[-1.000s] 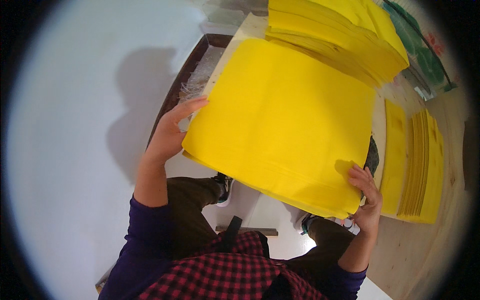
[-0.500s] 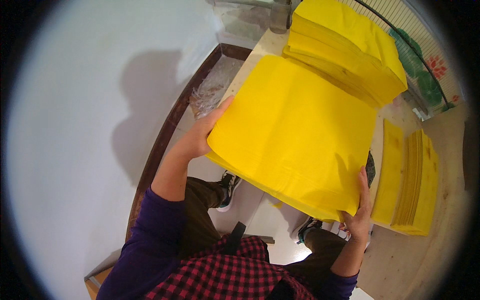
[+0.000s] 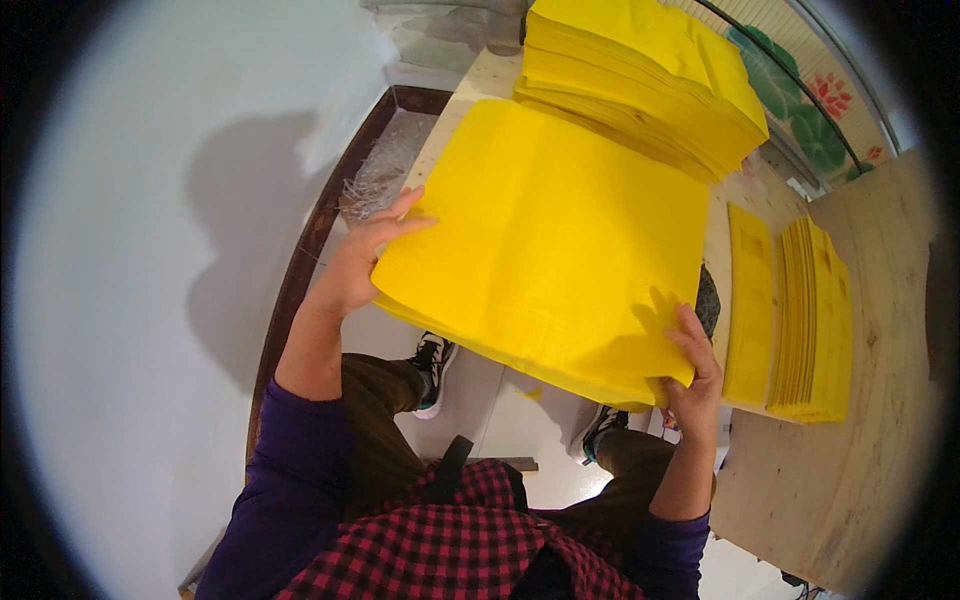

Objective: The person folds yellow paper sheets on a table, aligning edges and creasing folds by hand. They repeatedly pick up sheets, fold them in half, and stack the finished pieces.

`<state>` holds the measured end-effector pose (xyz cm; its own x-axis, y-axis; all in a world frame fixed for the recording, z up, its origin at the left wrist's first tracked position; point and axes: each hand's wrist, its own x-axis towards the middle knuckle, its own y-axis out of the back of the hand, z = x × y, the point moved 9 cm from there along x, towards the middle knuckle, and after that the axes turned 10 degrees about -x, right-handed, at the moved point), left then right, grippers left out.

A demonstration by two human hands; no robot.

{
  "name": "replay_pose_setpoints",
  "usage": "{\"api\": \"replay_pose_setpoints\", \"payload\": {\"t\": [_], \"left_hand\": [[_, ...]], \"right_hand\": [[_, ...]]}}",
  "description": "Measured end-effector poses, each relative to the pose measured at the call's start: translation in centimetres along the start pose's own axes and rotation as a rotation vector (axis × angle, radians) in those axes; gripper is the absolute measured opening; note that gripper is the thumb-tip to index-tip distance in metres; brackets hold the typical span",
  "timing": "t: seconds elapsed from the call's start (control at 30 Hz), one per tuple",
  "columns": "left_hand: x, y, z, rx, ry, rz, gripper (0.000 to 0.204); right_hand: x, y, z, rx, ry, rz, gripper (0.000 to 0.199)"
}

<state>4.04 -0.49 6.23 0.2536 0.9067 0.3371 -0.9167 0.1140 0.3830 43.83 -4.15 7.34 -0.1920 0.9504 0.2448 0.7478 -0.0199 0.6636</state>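
Two hands, our left hand [image 3: 365, 262] and right hand [image 3: 692, 372], grasp a flat bundle of yellow paper sheets [image 3: 550, 245] just before the tall yellow paper stack [image 3: 640, 75].

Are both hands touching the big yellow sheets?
Touching. The head view shows the left hand gripping the left edge of the yellow sheets and the right hand pinching their near right corner.

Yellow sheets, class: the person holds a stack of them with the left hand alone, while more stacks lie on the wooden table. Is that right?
Not quite. The head view shows both hands on the stack of yellow sheets: the left hand at its left edge, the right hand at its near right corner. More stacks do lie on the wooden table.
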Motion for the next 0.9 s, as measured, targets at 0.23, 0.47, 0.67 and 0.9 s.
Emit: {"api": "replay_pose_setpoints", "payload": {"t": [0.23, 0.47, 0.67, 0.9], "left_hand": [[0.3, 0.7, -2.0, -0.135, 0.164, 0.093, 0.028], [0.6, 0.1, -4.5, -0.401, 0.499, 0.276, 0.018], [1.2, 0.0, -5.0, -0.472, 0.489, 0.326, 0.02], [0.6, -0.1, -5.3, -0.466, 0.616, 0.42, 0.022]], "right_hand": [[0.5, 0.4, 1.7, 0.014, -0.124, 0.103, 0.02], [1.4, 0.6, 3.6, 0.147, -0.403, 0.123, 0.011], [1.9, 0.2, 3.9, 0.263, -0.43, 0.113, 0.012], [2.2, 0.0, 4.4, 0.326, -0.452, 0.048, 0.015]]}}
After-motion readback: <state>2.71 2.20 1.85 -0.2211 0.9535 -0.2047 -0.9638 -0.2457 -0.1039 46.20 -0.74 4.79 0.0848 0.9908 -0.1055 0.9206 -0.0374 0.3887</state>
